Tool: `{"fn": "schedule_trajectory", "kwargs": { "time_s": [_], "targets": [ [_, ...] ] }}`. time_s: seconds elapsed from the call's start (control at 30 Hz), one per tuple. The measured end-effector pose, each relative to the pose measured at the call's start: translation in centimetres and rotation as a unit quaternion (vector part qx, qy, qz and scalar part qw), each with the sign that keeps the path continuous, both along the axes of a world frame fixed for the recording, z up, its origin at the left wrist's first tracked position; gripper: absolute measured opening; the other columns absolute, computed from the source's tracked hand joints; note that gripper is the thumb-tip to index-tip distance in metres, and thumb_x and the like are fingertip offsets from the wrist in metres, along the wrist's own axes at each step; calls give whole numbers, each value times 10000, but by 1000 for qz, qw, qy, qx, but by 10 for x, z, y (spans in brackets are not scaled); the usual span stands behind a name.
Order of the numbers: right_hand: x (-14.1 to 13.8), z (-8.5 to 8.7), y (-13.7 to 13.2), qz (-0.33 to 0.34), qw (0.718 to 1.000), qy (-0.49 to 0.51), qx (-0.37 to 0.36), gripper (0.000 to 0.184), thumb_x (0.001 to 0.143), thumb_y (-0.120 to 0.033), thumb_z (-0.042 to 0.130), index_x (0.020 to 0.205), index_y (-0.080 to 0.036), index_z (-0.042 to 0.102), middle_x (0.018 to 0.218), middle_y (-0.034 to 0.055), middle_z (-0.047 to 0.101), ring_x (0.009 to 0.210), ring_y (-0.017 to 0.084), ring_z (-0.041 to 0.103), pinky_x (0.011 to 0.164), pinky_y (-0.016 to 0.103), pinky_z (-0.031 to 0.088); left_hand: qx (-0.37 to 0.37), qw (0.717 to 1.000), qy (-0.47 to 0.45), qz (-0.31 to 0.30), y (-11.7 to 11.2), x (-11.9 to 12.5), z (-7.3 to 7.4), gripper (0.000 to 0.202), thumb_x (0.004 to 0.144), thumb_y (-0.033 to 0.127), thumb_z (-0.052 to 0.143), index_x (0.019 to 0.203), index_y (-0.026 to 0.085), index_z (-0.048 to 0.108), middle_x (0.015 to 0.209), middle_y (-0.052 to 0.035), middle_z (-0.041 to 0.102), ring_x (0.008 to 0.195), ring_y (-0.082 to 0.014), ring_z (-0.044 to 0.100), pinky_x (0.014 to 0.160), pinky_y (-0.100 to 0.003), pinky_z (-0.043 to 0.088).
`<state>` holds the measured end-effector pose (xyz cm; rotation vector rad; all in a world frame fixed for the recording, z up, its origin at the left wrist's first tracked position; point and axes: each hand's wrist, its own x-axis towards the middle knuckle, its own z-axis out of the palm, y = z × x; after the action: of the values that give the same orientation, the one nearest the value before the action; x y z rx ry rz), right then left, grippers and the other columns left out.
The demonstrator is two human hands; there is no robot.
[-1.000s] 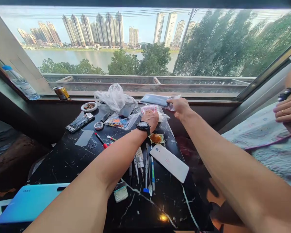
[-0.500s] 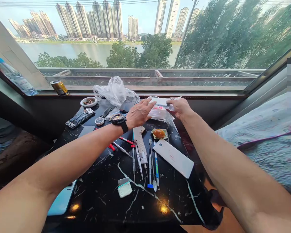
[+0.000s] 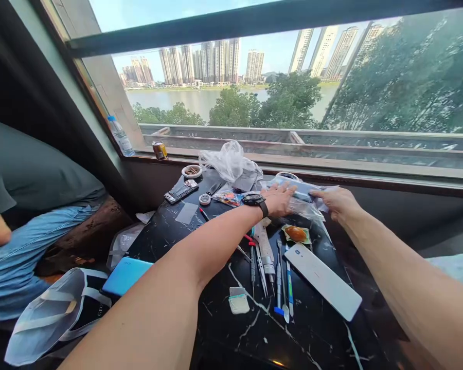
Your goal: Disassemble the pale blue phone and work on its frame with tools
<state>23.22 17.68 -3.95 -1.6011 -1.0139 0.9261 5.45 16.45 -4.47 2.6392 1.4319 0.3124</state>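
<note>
At the table's far right, my right hand pinches the edge of a clear plastic bag. A flat bluish-white piece shows at the bag; whether it lies inside or on top I cannot tell. My left hand, a black watch on its wrist, lies flat with its fingers spread over the bag's left side. Nearer me are a handheld tool with a ribbed grip, tweezers, a screwdriver with a blue end and a white phone. An amber-brown lump sits on a small wrapper.
An opened phone, an ashtray and a crumpled plastic bag stand at the back. A blue phone lies at the left edge. A can and a bottle line the windowsill. Another person's leg is at left.
The view has swung left, bringing in a seated person and a tote bag. My left hand has flattened onto the bag; my right hand keeps its pinch.
</note>
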Motion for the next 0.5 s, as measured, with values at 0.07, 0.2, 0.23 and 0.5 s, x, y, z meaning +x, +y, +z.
{"fn": "schedule_trajectory", "kwargs": {
  "time_s": [0.07, 0.2, 0.23, 0.5],
  "targets": [
    [-1, 13, -5, -25, 999, 15, -19, 295, 973, -336, 638, 1217, -171, 628, 1191, 85, 653, 989, 213, 668, 813, 390, 591, 15, 1000, -16, 8, -7, -13, 16, 688, 927, 492, 609, 1532, 273, 365, 1653, -127, 269, 1473, -346, 327, 1152, -543, 370],
    [-2, 41, -31, -16, 997, 74, 16, 67, 851, -102, 727, 892, -131, 683, 808, 58, 696, 635, 117, 633, 587, 233, 541, 55, 997, -52, 22, -37, -52, 43, 846, 930, 447, 587, 1602, 192, 142, 1686, -175, 141, 1539, -334, 187, 1183, -526, 317],
    [-4, 47, -42, 1, 996, 90, 27, 119, 796, -51, 745, 832, -144, 680, 730, 48, 688, 571, 108, 610, 537, 217, 520, 62, 996, -58, 18, -47, -62, 48, 877, 916, 436, 607, 1603, 184, 122, 1687, -187, 121, 1545, -336, 161, 1184, -534, 305],
    [-40, 63, -152, 213, 967, 137, 15, 470, 568, -264, 927, 978, -155, 724, 805, 63, 749, 637, 188, 690, 555, 275, 580, 56, 994, -41, -84, -146, -94, 62, 910, 783, 452, 748, 1550, 269, 294, 1493, -163, 488, 1337, -359, 482, 1101, -547, 372]
  ]
}}
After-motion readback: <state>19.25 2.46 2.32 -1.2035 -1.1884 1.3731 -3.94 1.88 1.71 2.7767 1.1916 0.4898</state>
